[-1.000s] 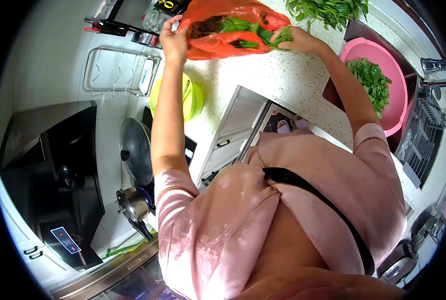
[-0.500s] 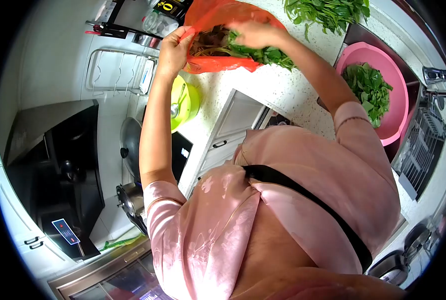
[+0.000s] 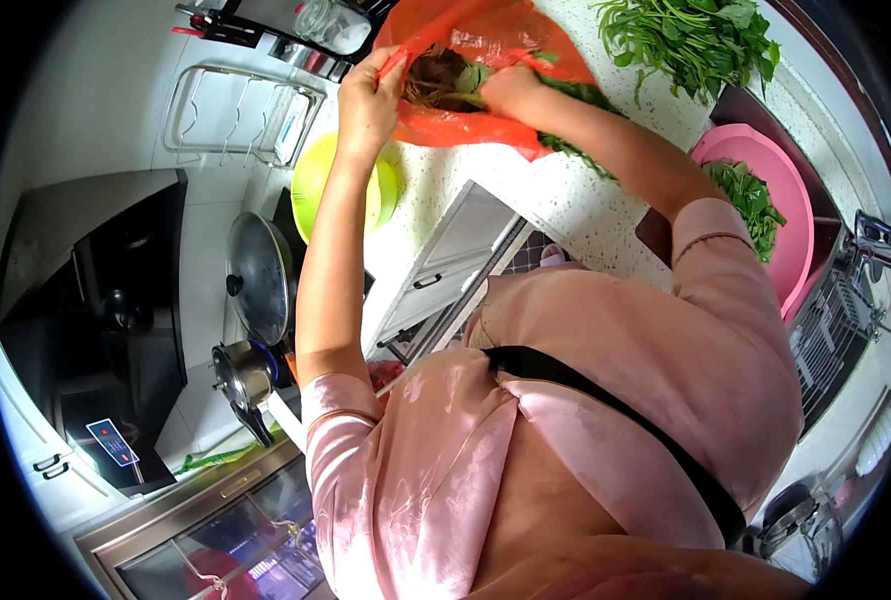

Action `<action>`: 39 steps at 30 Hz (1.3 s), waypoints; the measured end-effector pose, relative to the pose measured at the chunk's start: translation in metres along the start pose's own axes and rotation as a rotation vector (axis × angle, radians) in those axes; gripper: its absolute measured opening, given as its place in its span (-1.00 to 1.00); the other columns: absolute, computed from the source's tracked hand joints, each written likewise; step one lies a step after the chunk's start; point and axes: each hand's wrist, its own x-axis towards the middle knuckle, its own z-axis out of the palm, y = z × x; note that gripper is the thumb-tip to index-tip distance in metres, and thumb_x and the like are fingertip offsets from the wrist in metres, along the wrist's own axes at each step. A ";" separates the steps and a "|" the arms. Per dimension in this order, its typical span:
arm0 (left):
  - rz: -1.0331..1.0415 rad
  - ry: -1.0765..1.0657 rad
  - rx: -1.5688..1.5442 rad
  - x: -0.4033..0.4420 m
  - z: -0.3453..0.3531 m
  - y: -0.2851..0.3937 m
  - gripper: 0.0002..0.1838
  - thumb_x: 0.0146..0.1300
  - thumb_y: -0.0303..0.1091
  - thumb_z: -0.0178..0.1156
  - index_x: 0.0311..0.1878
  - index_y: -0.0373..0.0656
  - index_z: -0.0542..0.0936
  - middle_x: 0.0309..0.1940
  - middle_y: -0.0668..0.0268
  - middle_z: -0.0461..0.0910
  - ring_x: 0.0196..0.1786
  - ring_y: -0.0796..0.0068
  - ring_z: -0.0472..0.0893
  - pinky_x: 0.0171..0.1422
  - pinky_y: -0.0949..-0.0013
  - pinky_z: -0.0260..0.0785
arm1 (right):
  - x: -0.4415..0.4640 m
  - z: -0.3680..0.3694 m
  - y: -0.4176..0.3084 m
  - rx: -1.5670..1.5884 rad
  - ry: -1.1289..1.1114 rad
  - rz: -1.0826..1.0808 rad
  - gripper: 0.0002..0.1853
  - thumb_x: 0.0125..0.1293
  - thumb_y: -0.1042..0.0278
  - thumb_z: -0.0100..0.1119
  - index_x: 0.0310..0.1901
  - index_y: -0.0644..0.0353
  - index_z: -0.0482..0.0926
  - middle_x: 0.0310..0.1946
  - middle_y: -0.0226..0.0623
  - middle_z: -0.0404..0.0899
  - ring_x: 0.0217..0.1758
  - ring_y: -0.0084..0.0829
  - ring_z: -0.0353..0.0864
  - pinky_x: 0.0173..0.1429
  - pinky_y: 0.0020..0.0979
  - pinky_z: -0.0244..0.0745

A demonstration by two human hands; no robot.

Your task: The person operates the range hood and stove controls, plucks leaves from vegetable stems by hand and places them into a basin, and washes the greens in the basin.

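A red plastic bag (image 3: 496, 30) lies open on the speckled counter, with brownish stems (image 3: 444, 80) and green leaves (image 3: 578, 92) inside it and at its right edge. My left hand (image 3: 369, 105) is closed on the bag's left rim and holds it up. Inside the mouth of the bag, my right hand (image 3: 513, 92) has its fingers curled at the stems; whether it grips them is hard to make out. Some leafy greens stick out under my right forearm.
Leafy greens (image 3: 686, 40) lie at the counter's back right. A pink basin (image 3: 794, 200) with leaves sits in the sink. Left are a lime-green bowl (image 3: 316, 185), a wire rack (image 3: 206, 70), a lidded pan (image 3: 261, 275) and a pot (image 3: 246, 375). A glass jar (image 3: 334, 25) stands behind.
My right hand has moved off the leaves at the bag's right edge and into its mouth by the stems. My left hand still holds the rim. The camera view has shifted slightly.
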 end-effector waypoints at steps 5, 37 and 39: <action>0.066 0.061 0.087 0.000 0.004 -0.003 -0.81 0.27 -0.35 0.07 -0.15 -0.23 0.58 -0.40 0.20 0.61 -0.34 0.52 0.54 -0.17 0.48 0.36 | -0.037 -0.023 0.031 0.034 -0.015 0.130 -0.81 0.03 0.42 0.08 -0.34 0.21 0.64 -0.30 -0.17 0.64 -0.17 -0.20 0.63 -0.18 -0.16 0.51; -0.064 0.193 0.032 -0.003 0.016 -0.006 -0.82 0.26 -0.36 0.07 -0.14 -0.18 0.58 -0.37 0.16 0.61 -0.31 0.44 0.58 -0.15 0.43 0.36 | 0.084 -0.075 0.045 0.589 0.258 -0.071 -0.58 0.05 0.30 0.12 -0.02 0.21 0.46 -0.22 -0.04 0.56 -0.04 -0.10 0.52 0.06 -0.21 0.40; -0.013 0.223 0.081 0.001 0.019 -0.014 -0.82 0.27 -0.35 0.07 -0.15 -0.17 0.58 -0.39 0.15 0.61 -0.34 0.40 0.58 -0.16 0.42 0.37 | 0.088 -0.097 0.037 0.597 0.262 -0.120 -0.59 0.04 0.30 0.13 -0.02 0.21 0.46 -0.23 -0.04 0.56 -0.05 -0.09 0.52 0.05 -0.20 0.40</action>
